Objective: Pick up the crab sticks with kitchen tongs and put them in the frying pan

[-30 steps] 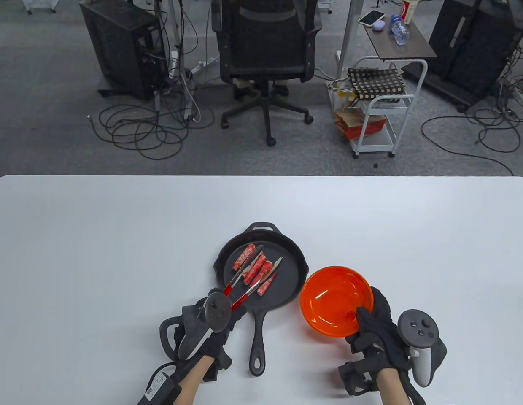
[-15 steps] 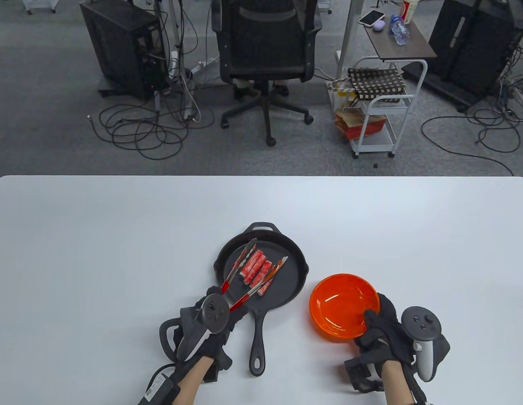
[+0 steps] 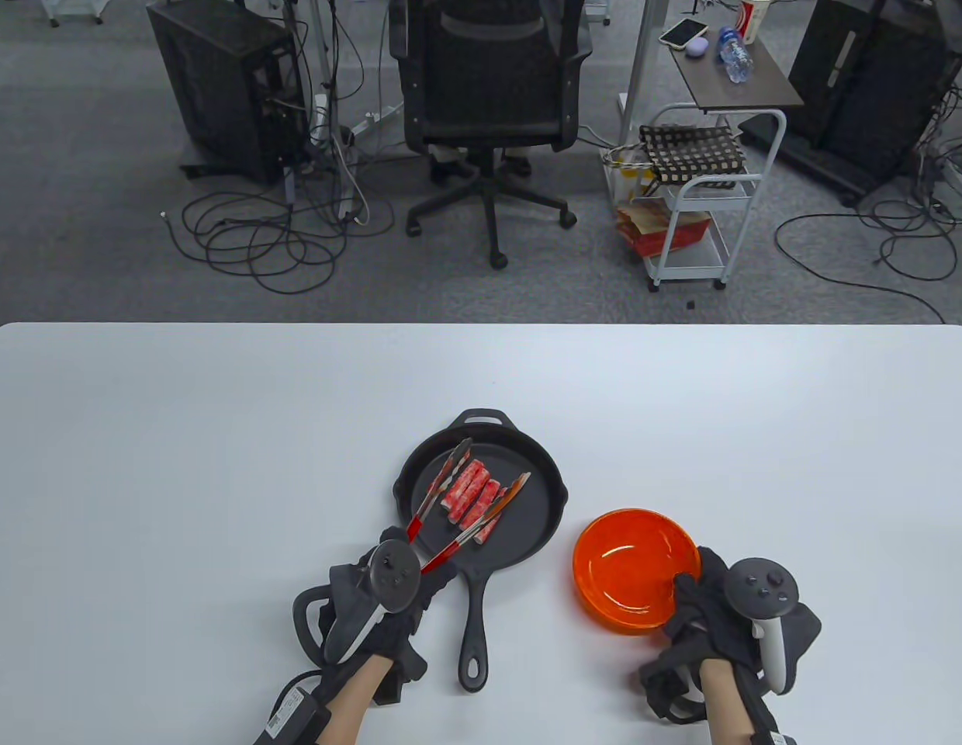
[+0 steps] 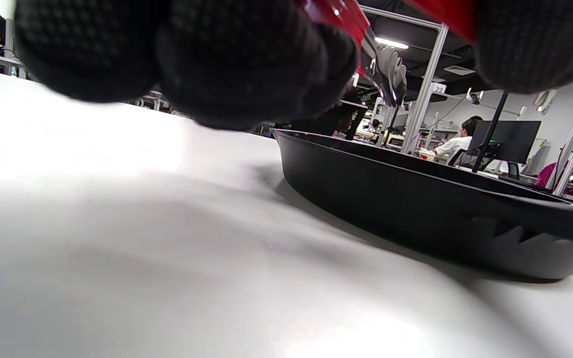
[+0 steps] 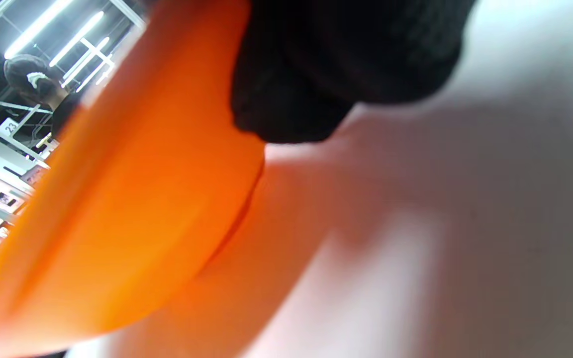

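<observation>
**Sticks in pan, tongs spread above them**

The left hand [image 3: 388,594] is gripping the red handles of the kitchen tongs [image 3: 469,500], fingers curled round them. The tong arms are standing spread apart over the frying pan [image 3: 543,504], one arm each side of the crab sticks [image 3: 473,500], which are lying in a row on the pan floor. Whether the tips are touching a stick is hard to tell from above. The right hand [image 3: 710,613] is pinching the rim of the orange bowl [image 3: 632,570], thumb inside; the bowl is looking empty and sitting just right of the pan. Judging by this, the transfer step is finishing. Next move probably calls for lifting the tongs clear without dragging a stick.
</observation>
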{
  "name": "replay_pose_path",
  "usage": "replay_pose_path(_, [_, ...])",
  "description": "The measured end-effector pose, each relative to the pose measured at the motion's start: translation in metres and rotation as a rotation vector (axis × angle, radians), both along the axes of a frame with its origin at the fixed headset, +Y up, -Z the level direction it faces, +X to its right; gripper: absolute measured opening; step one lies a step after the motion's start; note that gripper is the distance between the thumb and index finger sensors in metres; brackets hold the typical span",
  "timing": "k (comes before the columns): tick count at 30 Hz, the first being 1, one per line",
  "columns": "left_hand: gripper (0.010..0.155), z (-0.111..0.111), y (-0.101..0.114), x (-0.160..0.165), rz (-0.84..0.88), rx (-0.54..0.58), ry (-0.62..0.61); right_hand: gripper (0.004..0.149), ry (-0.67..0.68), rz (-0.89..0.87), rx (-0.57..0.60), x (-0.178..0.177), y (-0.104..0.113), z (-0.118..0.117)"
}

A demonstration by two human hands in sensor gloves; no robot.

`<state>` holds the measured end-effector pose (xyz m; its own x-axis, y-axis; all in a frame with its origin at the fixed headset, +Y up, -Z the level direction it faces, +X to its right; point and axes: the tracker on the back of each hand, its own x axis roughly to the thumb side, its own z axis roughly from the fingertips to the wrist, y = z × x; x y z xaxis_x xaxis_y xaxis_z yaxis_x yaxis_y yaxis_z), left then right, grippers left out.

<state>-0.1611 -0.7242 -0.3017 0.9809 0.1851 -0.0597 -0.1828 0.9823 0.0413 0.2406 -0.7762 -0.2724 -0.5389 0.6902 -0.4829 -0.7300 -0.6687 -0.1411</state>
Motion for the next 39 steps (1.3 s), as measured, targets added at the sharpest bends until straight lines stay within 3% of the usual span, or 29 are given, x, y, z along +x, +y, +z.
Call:
replay_pose_path(12, [0.098,0.0,-0.001,-0.001,0.006,-0.01,0.0,0.068,0.088,0.275,-0.017,-0.01,0.011,0.0])
replay_pose_path(19, [0.098,-0.001,-0.001,-0.002,0.01,-0.014,0.006,0.071,0.195,0.592,0.131,-0.03,0.035,0.007])
replay_pose_path(27, [0.099,-0.001,0.003,-0.002,0.021,-0.006,0.004,0.073,0.44,0.861,0.357,-0.062,0.053,0.016])
replay_pose_path(32, [0.099,-0.001,0.015,-0.007,0.042,0.003,0.014,0.077,0.511,0.847,0.359,-0.069,0.052,0.017])
replay_pose_path(35, [0.099,0.001,0.027,-0.022,0.086,0.006,0.057,0.078,0.533,0.831,0.355,-0.07,0.052,0.017])
replay_pose_path(39, [0.098,0.011,0.036,-0.049,0.011,0.046,0.133,0.078,0.547,0.803,0.359,-0.072,0.051,0.017])
